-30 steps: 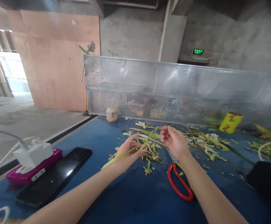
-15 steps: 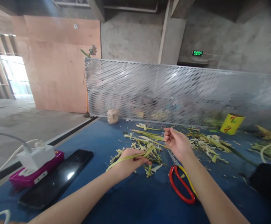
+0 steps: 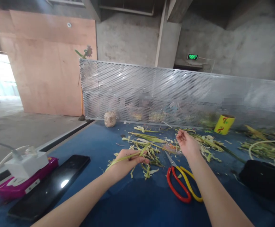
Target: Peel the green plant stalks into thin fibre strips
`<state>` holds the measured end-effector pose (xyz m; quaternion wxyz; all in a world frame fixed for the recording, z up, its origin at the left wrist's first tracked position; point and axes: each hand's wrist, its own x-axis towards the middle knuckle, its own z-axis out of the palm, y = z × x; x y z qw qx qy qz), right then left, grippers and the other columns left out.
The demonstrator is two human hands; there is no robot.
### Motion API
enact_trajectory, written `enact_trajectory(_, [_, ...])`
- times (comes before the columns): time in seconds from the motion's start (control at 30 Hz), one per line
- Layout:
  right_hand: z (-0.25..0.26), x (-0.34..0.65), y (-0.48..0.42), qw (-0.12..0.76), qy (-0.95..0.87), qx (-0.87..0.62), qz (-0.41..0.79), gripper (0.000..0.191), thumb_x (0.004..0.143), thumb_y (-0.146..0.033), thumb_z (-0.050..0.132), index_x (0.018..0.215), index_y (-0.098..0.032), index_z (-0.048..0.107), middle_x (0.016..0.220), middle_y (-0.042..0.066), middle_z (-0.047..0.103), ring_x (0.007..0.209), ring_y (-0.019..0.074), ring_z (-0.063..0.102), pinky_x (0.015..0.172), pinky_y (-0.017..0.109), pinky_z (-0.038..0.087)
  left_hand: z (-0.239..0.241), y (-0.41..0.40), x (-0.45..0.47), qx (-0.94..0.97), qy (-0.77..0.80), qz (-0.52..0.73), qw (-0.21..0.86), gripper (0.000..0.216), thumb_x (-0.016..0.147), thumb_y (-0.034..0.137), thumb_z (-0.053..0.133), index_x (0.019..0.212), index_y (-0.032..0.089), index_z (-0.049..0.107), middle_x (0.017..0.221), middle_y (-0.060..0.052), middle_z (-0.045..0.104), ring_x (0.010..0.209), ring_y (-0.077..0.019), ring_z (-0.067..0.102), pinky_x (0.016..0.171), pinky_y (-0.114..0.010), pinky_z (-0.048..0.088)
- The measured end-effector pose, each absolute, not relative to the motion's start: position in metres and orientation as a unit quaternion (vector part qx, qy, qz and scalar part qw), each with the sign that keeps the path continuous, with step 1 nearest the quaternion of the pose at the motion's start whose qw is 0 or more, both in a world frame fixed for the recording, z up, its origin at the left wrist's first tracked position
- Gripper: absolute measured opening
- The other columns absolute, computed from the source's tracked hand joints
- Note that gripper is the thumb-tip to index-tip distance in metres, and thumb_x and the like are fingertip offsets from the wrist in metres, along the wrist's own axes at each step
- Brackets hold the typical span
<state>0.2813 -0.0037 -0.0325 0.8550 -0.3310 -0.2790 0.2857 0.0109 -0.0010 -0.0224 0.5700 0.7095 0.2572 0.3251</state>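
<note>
My left hand [image 3: 125, 162] is closed round a long, pale green plant strip [image 3: 123, 160], which lies over the back of the hand and runs out past the thumb. Beneath and beyond it is a heap of curled green and whitish peelings [image 3: 151, 157]. Farther right, my right hand [image 3: 187, 143] is raised with its fingers pinched. A thin pale strand [image 3: 169, 125] stretches up and left from those fingertips. Between my forearms lie scissors [image 3: 178, 183] with one red and one yellow handle, their blades pointing away from me.
On the blue table [image 3: 128, 201] a black phone [image 3: 49, 186] and a purple power strip [image 3: 26, 186] with white plugs lie at left. A yellow roll [image 3: 224, 124], a pale block [image 3: 110, 119] and more plant scraps [image 3: 208, 143] lie towards the perforated metal screen [image 3: 132, 78]. A black object [image 3: 261, 178] sits at right.
My right hand has moved away from the left hand, to the right, and a thin strand now shows at its fingertips. The left hand keeps its grip on the plant strip. The view has turned slightly right.
</note>
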Motion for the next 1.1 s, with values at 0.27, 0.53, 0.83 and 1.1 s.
enact_trajectory(0.27, [-0.015,0.222,-0.030,0.417,-0.564,-0.451,0.551,0.025,0.071,-0.028,0.060,0.092,-0.014,0.064,0.085,0.009,0.068,0.056,0.0113,0.061,0.048,0.022,0.047,-0.021,0.002,0.010,0.690,0.265,0.345,0.579,0.037,0.070,0.035,0.059,0.100,0.013,0.061,0.083,-0.004,0.069,0.083,-0.0173,0.062,0.082,-0.030,0.045])
enact_trajectory(0.53, [-0.015,0.191,-0.033,0.436,-0.631,-0.405,0.498,0.030,0.075,-0.042,0.052,0.079,-0.015,0.062,0.050,-0.004,0.051,0.030,0.0013,0.030,0.030,0.015,0.019,-0.030,0.007,0.010,0.766,0.244,0.315,0.504,0.027,0.074,0.036,0.052,0.078,0.013,0.065,0.078,-0.005,0.068,0.075,-0.0169,0.061,0.073,-0.027,0.046])
enact_trajectory(0.83, [-0.019,0.188,-0.028,0.492,-0.625,-0.403,0.452,0.024,0.070,-0.036,0.060,0.081,-0.015,0.060,0.059,-0.002,0.054,0.037,0.0029,0.036,0.034,0.016,0.025,-0.028,0.001,0.012,0.771,0.233,0.283,0.520,0.022,0.073,0.032,0.053,0.075,0.014,0.064,0.071,-0.003,0.067,0.065,-0.0147,0.061,0.066,-0.024,0.047])
enact_trajectory(1.1, [-0.016,0.224,-0.028,0.406,-0.654,-0.499,0.398,0.020,0.066,-0.034,0.063,0.070,-0.014,0.058,0.052,-0.002,0.057,0.040,0.0087,0.050,0.037,0.019,0.037,-0.022,-0.001,0.009,0.777,0.240,0.261,0.520,0.022,0.074,0.034,0.050,0.075,0.018,0.066,0.074,0.000,0.068,0.069,-0.0134,0.061,0.068,-0.022,0.045])
